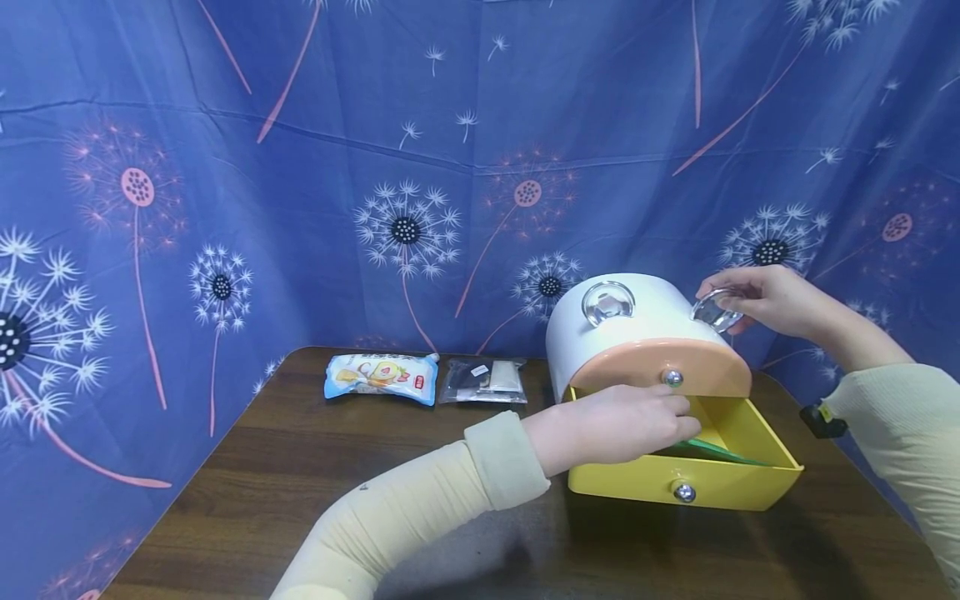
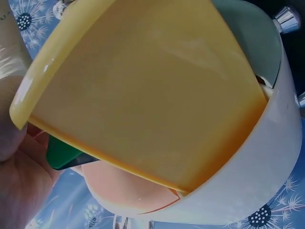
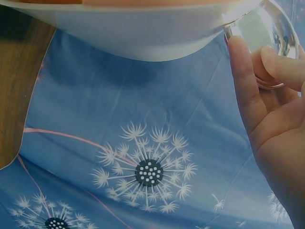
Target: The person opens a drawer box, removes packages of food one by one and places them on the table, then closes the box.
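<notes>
A small white drawer box (image 1: 562,342) with silver round ears stands on the table, its yellow drawer (image 1: 780,450) pulled out. My left hand (image 1: 630,423) reaches over that drawer, fingers bent at a flat green thing with a dark edge (image 1: 720,452) that lies slanted inside. In the left wrist view, the green thing (image 2: 63,152) shows beside my fingers above the drawer's rim; its kind is hidden. With thumb and fingers, my right hand (image 1: 780,304) grips the right silver ear (image 1: 716,310). Above the yellow drawer, the peach drawer (image 1: 637,367) is closed.
A blue-and-white snack packet (image 1: 382,377) and a clear plastic bag with white contents (image 1: 483,382) lie at the table's back edge. The left silver ear (image 1: 608,302) sticks up from the box. Behind the wooden table (image 1: 300,467) hangs a blue dandelion curtain (image 1: 300,183).
</notes>
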### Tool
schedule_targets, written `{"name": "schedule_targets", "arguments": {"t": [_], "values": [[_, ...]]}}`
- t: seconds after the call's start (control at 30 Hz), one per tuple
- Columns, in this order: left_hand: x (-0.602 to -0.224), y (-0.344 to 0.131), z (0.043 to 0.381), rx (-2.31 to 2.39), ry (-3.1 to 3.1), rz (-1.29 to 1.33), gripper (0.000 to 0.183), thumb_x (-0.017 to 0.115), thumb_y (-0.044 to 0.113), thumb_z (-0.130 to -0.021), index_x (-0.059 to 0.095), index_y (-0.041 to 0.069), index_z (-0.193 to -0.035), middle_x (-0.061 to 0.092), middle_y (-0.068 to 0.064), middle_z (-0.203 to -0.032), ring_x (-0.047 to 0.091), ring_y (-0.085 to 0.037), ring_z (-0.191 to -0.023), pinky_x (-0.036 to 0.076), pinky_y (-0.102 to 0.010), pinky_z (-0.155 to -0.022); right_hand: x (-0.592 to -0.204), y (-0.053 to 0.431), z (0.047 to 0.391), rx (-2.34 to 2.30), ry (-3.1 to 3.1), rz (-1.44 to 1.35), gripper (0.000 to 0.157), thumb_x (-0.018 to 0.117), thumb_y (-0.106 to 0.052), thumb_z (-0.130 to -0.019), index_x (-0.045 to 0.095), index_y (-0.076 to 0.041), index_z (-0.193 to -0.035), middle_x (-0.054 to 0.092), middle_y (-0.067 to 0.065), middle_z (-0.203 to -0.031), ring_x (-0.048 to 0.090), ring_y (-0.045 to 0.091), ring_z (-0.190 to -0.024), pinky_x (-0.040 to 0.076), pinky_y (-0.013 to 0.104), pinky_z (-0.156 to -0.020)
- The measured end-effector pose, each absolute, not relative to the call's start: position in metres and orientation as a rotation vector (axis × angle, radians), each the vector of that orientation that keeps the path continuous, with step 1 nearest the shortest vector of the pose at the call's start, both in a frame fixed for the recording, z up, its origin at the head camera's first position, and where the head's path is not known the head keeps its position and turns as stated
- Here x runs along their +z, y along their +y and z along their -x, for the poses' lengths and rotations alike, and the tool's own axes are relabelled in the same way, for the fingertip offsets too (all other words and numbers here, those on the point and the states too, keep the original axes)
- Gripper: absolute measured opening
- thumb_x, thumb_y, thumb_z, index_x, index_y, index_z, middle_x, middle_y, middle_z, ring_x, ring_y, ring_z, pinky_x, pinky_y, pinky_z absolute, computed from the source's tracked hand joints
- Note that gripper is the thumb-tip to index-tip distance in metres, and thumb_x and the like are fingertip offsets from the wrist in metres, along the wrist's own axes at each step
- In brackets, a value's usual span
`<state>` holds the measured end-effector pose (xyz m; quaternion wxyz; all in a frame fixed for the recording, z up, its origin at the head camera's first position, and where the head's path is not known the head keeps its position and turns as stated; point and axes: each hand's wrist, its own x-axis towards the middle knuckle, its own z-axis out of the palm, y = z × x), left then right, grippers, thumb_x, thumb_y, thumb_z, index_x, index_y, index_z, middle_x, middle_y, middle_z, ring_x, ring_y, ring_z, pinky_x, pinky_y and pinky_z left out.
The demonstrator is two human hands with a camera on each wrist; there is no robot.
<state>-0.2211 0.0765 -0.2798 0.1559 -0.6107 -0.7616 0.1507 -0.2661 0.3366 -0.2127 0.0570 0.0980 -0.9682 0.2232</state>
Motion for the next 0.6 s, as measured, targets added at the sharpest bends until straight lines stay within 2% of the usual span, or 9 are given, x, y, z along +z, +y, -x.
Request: {"name": "schedule_targets", "arguments": {"t": [0.3, 0.47, 0.6], "values": [[-0.2775, 0.0755, 0.2216, 0.355, -2.257, 1.803, 0.027, 0.049, 0.018, -0.098, 0.057, 0.033, -0.119, 0.055, 0.014, -0.103, 0.044, -0.002, -0.096, 0.039, -0.012, -0.074, -0.2121, 0.336, 0.2654, 0.696, -2.934, -0.298, 0.03, 0.049, -0.005, -0.095, 0.056, -0.007, -0.124, 0.049, 0.027, -0.13, 0.068, 0.024, -0.074, 0.056, 0.033, -0.065], [-0.279, 0.0748, 0.2226, 0.329, -2.251, 1.843, 0.024, 0.045, 0.015, -0.1, 0.055, 0.031, -0.114, 0.054, 0.014, -0.089, 0.045, -0.001, -0.087, 0.036, -0.013, -0.07, -0.213, 0.3364, 0.2659, 0.693, -2.93, -0.303, 0.03, 0.049, -0.005, -0.095, 0.056, -0.007, -0.124, 0.048, 0.027, -0.131, 0.068, 0.023, -0.074, 0.056, 0.033, -0.064], [-0.2811, 0.0735, 0.2234, 0.334, -2.222, 1.83, 0.026, 0.042, 0.013, -0.1, 0.051, 0.031, -0.117, 0.054, 0.014, -0.086, 0.045, -0.004, -0.089, 0.037, -0.016, -0.064, -0.2132, 0.3364, 0.266, 0.683, -2.927, -0.308, 0.03, 0.048, -0.004, -0.095, 0.056, -0.007, -0.124, 0.049, 0.027, -0.131, 0.068, 0.021, -0.072, 0.056, 0.033, -0.064]]}}
